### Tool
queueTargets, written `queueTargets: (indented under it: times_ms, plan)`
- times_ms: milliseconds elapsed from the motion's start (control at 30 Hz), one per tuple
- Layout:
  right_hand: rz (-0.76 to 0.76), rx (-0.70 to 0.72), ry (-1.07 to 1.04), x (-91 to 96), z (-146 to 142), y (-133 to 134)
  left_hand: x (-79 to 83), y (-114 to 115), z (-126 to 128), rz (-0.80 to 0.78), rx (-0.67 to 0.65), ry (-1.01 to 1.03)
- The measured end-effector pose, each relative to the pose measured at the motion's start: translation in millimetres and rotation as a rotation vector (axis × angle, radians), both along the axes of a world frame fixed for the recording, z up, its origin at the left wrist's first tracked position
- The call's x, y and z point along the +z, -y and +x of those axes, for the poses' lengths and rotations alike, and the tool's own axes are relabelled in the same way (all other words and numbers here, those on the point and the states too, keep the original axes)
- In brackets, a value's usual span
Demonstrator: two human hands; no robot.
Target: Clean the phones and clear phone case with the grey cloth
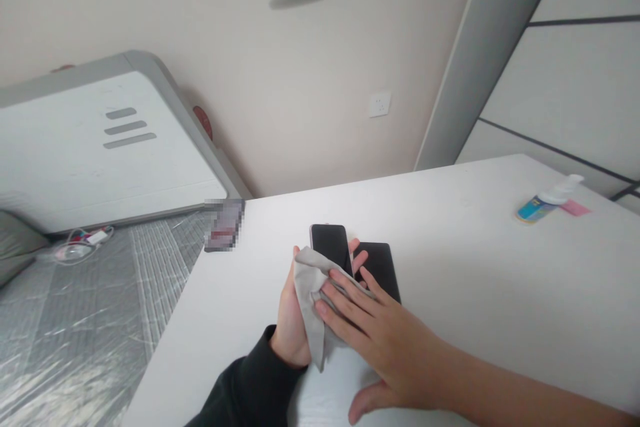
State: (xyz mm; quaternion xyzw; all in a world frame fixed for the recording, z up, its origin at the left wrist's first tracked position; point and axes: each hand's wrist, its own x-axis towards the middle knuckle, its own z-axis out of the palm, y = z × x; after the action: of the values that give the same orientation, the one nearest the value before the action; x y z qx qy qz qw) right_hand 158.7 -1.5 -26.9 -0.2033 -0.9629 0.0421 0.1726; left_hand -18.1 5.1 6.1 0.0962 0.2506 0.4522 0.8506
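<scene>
1. Presently, a white table [475, 293] is extending ahead of and to the right of the fingers, while a plastic-sheeted surface [75, 327] is lying lower down, left of them. Farther left, a grey-trimmed white panel [100, 153] is standing before a beige wall [310, 113].
2. The left hand [293, 327], in a black sleeve [245, 387], is closing narrowly around a black-screened phone [330, 247] and a grey cloth [310, 293], with its fingertips [357, 247] showing past the phone's right edge.
3. The right hand [385, 333] is reaching in from the right, with its fingers [350, 300] spread wide and pressing on the cloth, which is bunching between both hands.
4. A second dark device [383, 273], either a phone or a small tablet, is lying on the table just beyond the right fingers, touching the first phone.
5. A blue-labelled spray bottle [540, 205] is lying well to the right of the fingers, just beside a pink slip [575, 208].
6. A pixelated object [225, 223] is sitting at the table edge, beyond and left of the fingers; it is too blurred to identify.
</scene>
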Motion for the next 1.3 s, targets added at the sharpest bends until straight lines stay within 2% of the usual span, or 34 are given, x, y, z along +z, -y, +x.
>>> queueTargets:
  times_ms: [167,267,367,467,633,800,900,933,1000,1100,1167,1233,1300]
  plan:
    - [0.072,-0.160,-0.038,-1.7,-0.5,-10.0,-2.2,5.3,7.5,0.003,-0.086,-0.033]
    - [0.101,-0.283,-0.052,-4.6,0.3,-16.5,4.2,5.8,12.4,0.037,-0.047,-0.040]
    - [0.086,-0.340,-0.045,-8.0,1.6,-19.1,12.3,4.6,15.0,0.054,0.002,-0.034]
    - [0.052,-0.301,-0.030,-9.0,1.4,-15.7,15.8,2.8,12.9,0.050,0.052,-0.037]
    - [0.077,-0.132,-0.059,-4.5,-3.1,-3.6,11.8,1.5,7.7,0.031,0.149,-0.037]
    - [0.137,-0.157,-0.171,-6.4,-4.7,-2.3,7.3,5.3,13.0,0.061,0.071,-0.026]
    - [0.096,-0.151,-0.347,-8.0,-0.8,-6.0,4.5,6.2,15.4,0.120,0.046,-0.066]
    - [0.035,-0.149,-0.428,-7.2,1.2,-7.4,3.3,5.9,15.1,0.148,0.057,-0.096]
    - [-0.222,-0.216,-0.604,-3.7,5.3,-10.6,0.9,4.7,12.9,0.215,0.095,-0.198]
    - [-0.748,-0.525,-0.872,2.9,8.8,-17.7,-2.1,2.3,8.2,0.306,0.122,-0.426]
    - [-1.010,-0.712,-1.105,5.6,7.9,-23.0,-3.0,0.9,6.1,0.370,0.126,-0.574]
    - [-1.236,-0.749,-1.326,7.3,4.4,-26.2,-3.6,-0.4,5.3,0.434,0.140,-0.681]
    - [-1.439,-0.688,-1.438,8.8,-0.1,-25.8,-4.8,-1.2,5.3,0.461,0.164,-0.749]
